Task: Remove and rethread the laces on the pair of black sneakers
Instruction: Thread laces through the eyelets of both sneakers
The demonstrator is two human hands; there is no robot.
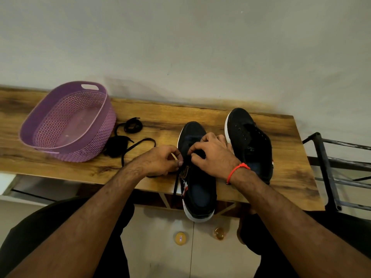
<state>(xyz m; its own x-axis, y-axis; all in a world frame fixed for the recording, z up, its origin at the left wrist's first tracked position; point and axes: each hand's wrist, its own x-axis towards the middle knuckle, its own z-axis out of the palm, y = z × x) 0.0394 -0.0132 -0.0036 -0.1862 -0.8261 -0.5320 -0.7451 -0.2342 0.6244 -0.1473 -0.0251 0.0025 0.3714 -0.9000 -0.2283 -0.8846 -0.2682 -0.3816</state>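
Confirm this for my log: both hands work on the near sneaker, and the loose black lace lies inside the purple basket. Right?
Not quite. The head view shows the loose lace on the table beside the purple basket, not inside it. Both hands, left and right, do work on the near sneaker.

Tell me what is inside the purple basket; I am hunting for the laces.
Nothing shows inside the purple perforated plastic basket; its bare floor is visible. The loose black laces lie beside it on the wooden table.
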